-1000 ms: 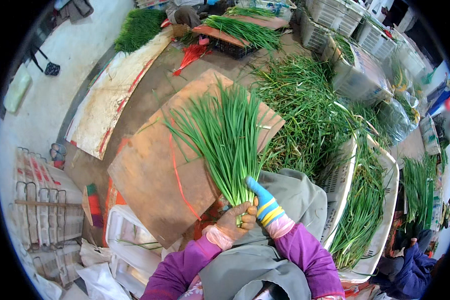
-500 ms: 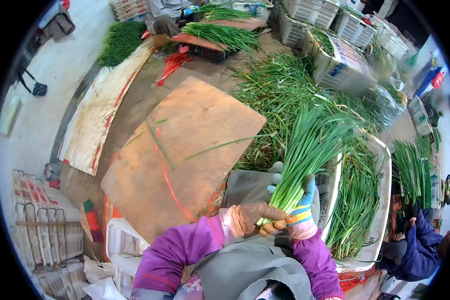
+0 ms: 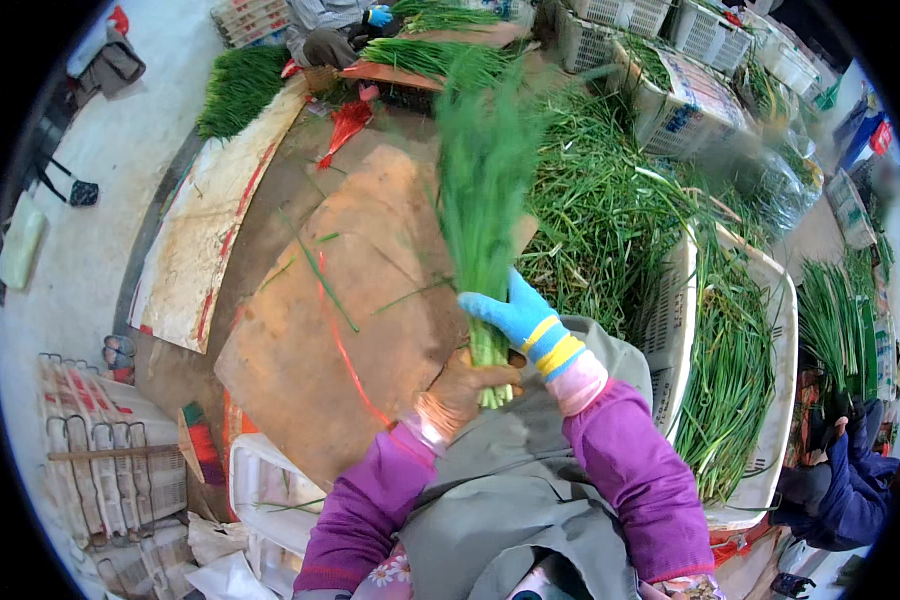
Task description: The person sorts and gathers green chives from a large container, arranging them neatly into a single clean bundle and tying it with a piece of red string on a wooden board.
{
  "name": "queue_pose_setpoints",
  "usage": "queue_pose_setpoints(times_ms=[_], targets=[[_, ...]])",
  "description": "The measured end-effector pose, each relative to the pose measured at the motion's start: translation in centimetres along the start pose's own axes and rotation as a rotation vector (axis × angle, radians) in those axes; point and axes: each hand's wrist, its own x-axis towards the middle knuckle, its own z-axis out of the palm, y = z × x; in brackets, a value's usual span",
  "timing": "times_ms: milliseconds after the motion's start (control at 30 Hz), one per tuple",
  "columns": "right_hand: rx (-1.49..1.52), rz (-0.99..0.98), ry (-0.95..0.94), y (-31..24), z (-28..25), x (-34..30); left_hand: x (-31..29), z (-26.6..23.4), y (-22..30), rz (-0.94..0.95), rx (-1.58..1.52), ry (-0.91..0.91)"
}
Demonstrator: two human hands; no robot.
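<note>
A bunch of green chives (image 3: 480, 190) stands nearly upright before me, its leafy tops smeared by motion. Low on the pale stalks, my left hand (image 3: 462, 388) is closed around the cut ends. My right hand (image 3: 522, 318), in a blue glove with yellow bands, wraps the stalks just above it. Behind the bunch lies a worn wooden board (image 3: 300, 350), with a red tie strip (image 3: 342, 358) and a few loose green blades on it.
At my right stands a white crate (image 3: 782, 400) full of chives. A heap of loose chives (image 3: 595, 220) covers the floor beyond. A white plastic box (image 3: 260, 490) is at my left. A co-worker (image 3: 335, 25) sits at the far side, another person (image 3: 840, 490) at the right.
Both hands have moved left and a little forward with the bunch. The chives have swung from leaning right to upright, over the board. The right hand now wraps the stalks from the right.
</note>
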Motion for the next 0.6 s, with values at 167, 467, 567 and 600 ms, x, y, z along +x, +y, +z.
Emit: queue_pose_setpoints(times_ms=[167, 467, 567, 600], targets=[[0.352, 0.269, 0.169, 2.6, -2.4, -2.0, -0.6, -2.2, -2.6, -0.049, -0.629, -0.101], [-0.422, -0.017, -0.012, 2.4, -1.0, -7.1, -1.6, 0.4, -1.8, -0.065, -0.635, -0.061], [-0.475, -0.124, 0.039, 3.5, -1.1, -6.4, -1.1, 0.0, -2.9, -0.074, -0.42, 0.121], [-0.612, -0.212, 0.117, 1.8, -1.0, -6.2, -0.9, -0.4, -3.6, -0.016, -0.418, 0.089]])
